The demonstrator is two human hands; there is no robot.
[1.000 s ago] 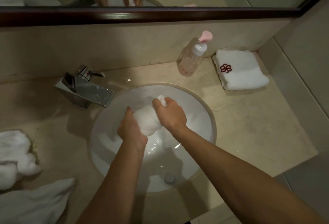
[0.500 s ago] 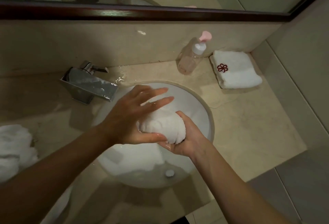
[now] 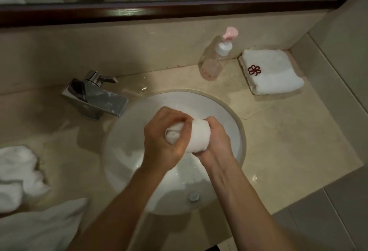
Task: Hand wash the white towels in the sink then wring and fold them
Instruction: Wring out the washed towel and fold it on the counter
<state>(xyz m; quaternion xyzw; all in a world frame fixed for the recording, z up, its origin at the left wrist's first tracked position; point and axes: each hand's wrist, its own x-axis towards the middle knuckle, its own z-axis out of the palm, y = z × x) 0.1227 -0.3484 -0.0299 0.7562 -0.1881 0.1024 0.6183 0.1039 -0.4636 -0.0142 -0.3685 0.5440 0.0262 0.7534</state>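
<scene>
Now both hands grip one bunched wet towel above the sink basin, left hand wrapped round one end, right hand round the other.

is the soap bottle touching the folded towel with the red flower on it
Apart. The head view shows a strip of bare counter between the soap bottle and the folded towel, which lies to its right by the wall.
</scene>
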